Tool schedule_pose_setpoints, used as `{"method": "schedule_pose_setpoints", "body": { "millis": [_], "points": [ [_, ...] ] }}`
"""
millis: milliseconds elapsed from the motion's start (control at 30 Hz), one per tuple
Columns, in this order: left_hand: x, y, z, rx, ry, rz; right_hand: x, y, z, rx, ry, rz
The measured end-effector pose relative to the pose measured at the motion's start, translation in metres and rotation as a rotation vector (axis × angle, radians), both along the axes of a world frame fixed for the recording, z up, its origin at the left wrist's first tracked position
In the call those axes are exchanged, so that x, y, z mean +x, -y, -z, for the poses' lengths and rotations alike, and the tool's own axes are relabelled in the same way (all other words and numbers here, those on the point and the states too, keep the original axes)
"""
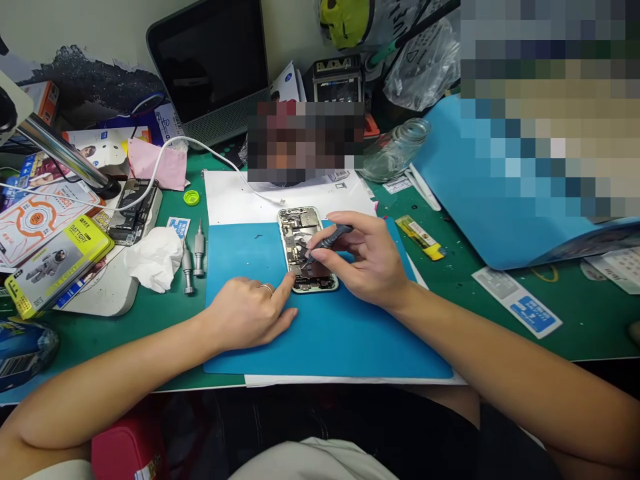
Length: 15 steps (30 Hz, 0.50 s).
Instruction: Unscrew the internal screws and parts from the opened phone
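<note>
An opened smartphone (303, 243) lies on the blue mat (320, 340), its circuit boards and inner parts bare and its frame pale. My right hand (370, 257) grips a dark grey screwdriver (333, 239) between thumb and fingers, its thin tip pointing down at the lower half of the phone. At the phone's lower left edge, my left hand (253, 310) reaches out its index finger and seems to touch the frame. Its thumb is apart and the other fingers are curled, with nothing visible in them.
Left of the mat lie two silver screwdrivers (193, 260), a crumpled tissue (156, 259), another opened phone (134, 213) and a yellow battery box (60, 267). A white cable (200, 143) arches behind. A glass jar (397, 150) and a yellow packet (420, 238) are at right.
</note>
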<state>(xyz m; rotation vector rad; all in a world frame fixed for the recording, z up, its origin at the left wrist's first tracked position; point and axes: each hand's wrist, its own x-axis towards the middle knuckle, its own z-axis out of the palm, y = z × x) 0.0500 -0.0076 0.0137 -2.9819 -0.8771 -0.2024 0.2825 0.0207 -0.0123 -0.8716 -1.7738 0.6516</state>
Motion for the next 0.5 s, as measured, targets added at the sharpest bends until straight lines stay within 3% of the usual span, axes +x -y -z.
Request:
{"method": "schedule_pose_setpoints", "body": {
  "millis": [167, 500],
  "points": [
    [-0.001, -0.006, -0.002, 0.043, 0.154, 0.081, -0.001, -0.001, -0.002, 0.012, -0.07, 0.009],
    [-0.001, -0.012, -0.001, -0.096, 0.15, 0.107, 0.0, -0.002, -0.007, 0.029, -0.068, -0.002]
  ]
}}
